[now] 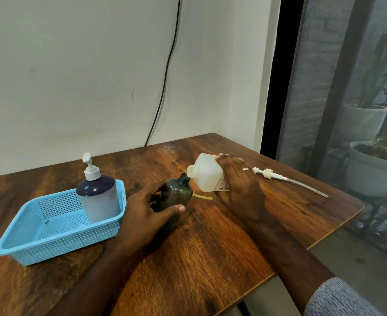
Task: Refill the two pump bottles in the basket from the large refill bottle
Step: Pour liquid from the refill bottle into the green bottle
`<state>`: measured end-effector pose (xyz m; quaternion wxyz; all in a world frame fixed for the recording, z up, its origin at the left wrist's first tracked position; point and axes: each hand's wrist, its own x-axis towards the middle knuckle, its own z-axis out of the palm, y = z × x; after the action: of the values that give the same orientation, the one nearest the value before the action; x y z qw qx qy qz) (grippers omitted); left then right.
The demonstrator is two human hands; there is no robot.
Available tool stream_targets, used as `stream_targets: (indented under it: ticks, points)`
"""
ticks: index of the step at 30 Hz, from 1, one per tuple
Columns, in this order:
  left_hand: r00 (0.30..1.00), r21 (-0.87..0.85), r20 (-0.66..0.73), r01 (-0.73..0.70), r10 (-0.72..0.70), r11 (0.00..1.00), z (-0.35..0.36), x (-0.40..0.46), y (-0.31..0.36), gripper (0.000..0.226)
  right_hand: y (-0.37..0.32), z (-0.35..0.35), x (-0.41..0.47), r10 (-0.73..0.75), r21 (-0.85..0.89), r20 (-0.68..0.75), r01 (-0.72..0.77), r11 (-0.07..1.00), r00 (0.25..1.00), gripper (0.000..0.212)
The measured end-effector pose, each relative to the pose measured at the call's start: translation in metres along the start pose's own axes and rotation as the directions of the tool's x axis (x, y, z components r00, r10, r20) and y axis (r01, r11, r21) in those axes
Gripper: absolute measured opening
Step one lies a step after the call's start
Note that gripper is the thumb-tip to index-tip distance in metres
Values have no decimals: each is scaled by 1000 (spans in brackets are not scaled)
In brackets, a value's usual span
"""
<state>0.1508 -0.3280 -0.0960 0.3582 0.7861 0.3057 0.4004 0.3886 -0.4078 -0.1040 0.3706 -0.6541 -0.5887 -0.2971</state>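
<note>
the left hand (147, 210) is gripping a small dark pump bottle (174, 199) with its cap off, thumb curling across the front and fingers wrapping the far side, holding it tilted on the wooden tabletop (210, 247) just right of the basket. the right hand (240, 185) is gripping the large white refill bottle (207, 173), tipping it on its side so that its open spout is sitting right at the dark bottle's open neck; a ring is showing on one finger. a yellow tube (202, 197) is lying on the tabletop between the two bottles, partly hidden behind the dark one. a white pump head with a long clear dip tube (286, 179) is lying beyond the right hand, near the tabletop's right edge. the second pump bottle (98, 197), dark-topped with its white pump fitted, is standing upright in the far right corner of the blue basket (51, 236)
</note>
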Motion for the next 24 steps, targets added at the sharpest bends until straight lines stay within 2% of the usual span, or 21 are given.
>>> stream_targets:
  ticks: [12,24]
  points:
    - [1000,18,-14,5,-5,1000,1,0,-2,79,1,-1,1,-22,-3,-5,22,1000,1000,81]
    - [1000,7,-1,10,-10,1000,1,0,-3,89,2,0,2,-21,-7,-6,21,1000,1000,82]
